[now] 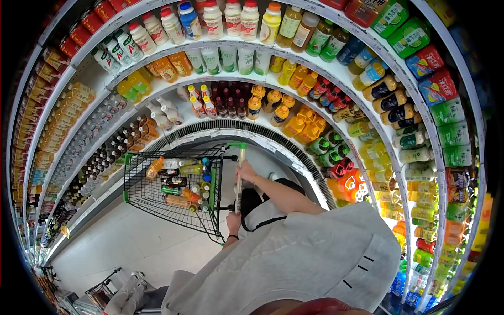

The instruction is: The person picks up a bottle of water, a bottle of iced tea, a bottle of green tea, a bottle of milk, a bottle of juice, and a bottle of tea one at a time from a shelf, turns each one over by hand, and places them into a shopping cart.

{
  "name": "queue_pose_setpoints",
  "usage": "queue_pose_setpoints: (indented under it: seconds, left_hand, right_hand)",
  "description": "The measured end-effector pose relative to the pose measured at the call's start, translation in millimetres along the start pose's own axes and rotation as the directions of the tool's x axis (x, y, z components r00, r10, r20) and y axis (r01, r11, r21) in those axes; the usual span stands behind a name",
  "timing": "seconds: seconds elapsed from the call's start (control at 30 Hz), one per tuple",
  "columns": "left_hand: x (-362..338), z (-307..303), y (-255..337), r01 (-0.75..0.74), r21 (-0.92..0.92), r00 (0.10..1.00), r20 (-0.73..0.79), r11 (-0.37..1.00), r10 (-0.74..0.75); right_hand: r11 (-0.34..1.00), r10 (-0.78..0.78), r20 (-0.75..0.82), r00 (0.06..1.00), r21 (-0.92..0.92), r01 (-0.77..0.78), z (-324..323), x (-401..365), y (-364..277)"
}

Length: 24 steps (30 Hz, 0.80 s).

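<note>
My right hand (245, 172) is closed round the upper part of the pale handle of a shopping cart (173, 210). Lower on the same handle, my left hand (233, 223) is also closed; a dark band circles that wrist. The black wire cart has green trim and stands to the left of both hands. Inside lie several bottles, among them an orange bottle (154, 168) at the far end, a dark bottle (175, 181) near the middle and an orange-capped bottle (191, 197) nearer the handle.
Curved shelves (231, 44) packed with drink bottles and cartons run along the top and right side. A dark grille (231, 125) edges the lowest shelf. Pale floor (131, 233) shows below the cart. At the lower left are a person's legs (126, 295) and another cart (101, 294).
</note>
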<state>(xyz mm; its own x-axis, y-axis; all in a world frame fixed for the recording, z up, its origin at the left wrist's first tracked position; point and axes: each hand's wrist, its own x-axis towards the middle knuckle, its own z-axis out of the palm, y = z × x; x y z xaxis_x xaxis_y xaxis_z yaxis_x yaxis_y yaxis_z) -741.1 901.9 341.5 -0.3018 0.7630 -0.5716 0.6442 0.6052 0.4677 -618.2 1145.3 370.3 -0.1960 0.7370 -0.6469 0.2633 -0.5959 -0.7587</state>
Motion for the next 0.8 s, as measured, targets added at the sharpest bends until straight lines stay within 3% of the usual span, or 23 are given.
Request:
queue_pose_setpoints:
  seconds: [0.17,0.23,0.3,0.37,0.43,0.63,0.8]
  left_hand:
    - [7,1,-7,-0.011,-0.009,1.0,0.001,1.0,0.011]
    - [5,-2,-2,0.053,-0.039,0.998,0.021,0.998,-0.052]
    - [3,-12,6,0.066,0.016,0.997,0.033,0.998,-0.067]
    - [-5,-31,27,-0.002,0.125,1.0,0.031,0.992,-0.002]
    - [-3,-33,27,-0.219,0.188,0.964,-0.109,0.957,0.242]
    - [6,-31,39,-0.146,0.042,0.988,-0.042,0.988,0.148]
    - [8,-32,39,-0.152,0.042,0.987,-0.051,0.988,0.154]
  right_hand:
    - [0.999,0.001,0.024,1.0,-0.039,0.0,0,-3,-14]
    - [0.998,-0.008,0.018,1.0,-0.06,0.009,0,-6,-13]
    - [0.996,-0.085,-0.018,0.996,0.035,0.085,1,-4,-13]
    - [0.997,-0.055,0.026,0.998,0.056,0.053,-2,5,-9]
    - [0.997,-0.023,0.079,0.997,0.071,0.018,-4,9,-2]
    - [0.993,0.035,0.103,0.994,0.107,-0.046,-9,6,0]
    - [0.986,0.083,0.247,0.965,0.123,-0.117,-15,15,-6]
